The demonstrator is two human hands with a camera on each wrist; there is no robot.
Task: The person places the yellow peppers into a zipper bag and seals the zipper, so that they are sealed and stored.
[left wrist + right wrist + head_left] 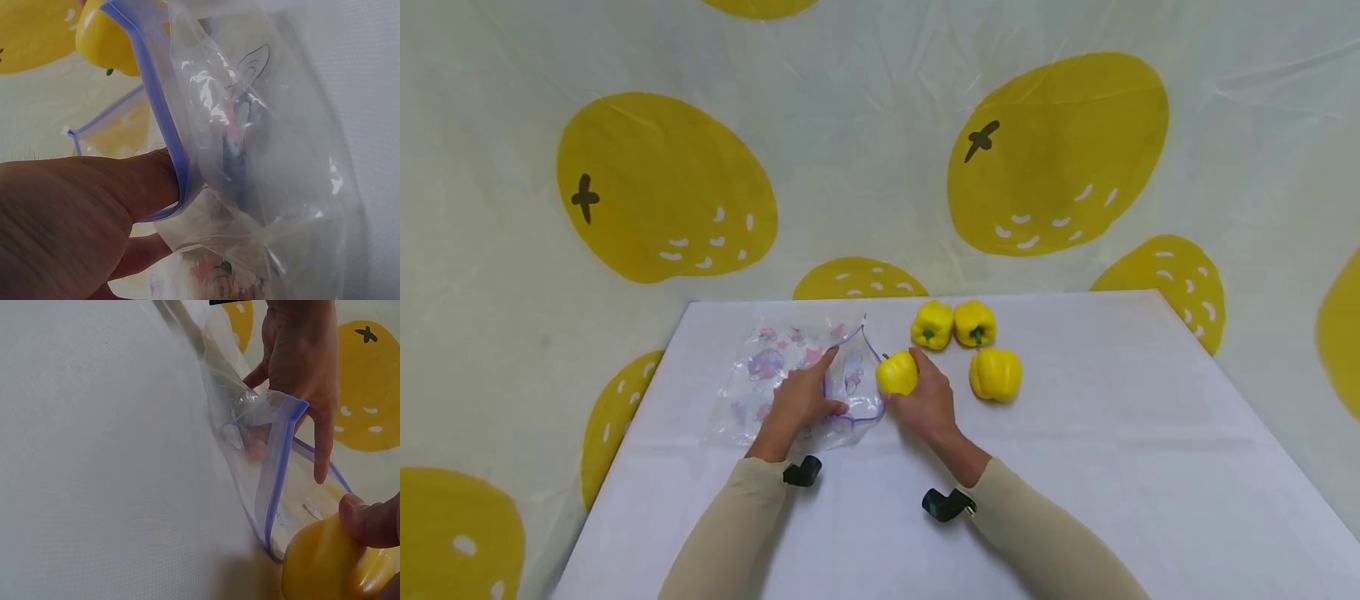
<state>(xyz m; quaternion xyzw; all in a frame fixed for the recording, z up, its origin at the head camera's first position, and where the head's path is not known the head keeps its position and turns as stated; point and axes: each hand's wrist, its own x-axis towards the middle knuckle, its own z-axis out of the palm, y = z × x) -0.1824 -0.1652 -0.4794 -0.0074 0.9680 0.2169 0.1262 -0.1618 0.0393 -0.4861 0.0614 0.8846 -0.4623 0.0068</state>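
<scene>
My left hand is at the mouth of a clear zip bag with a purple zip rim and printed cartoon figures. Its thumb and forefinger look straight and spread along the rim, which gapes toward the right. In the left wrist view, a digit of the left hand passes behind the purple rim. My right hand grips a yellow bell pepper right beside that mouth. The thumb lies on the pepper's side in the right wrist view; the other fingers are mostly out of sight.
Two yellow bell peppers sit side by side behind the right hand. Another yellow bell pepper lies to their front right. All are on a white-covered table, with a fruit-printed curtain behind it.
</scene>
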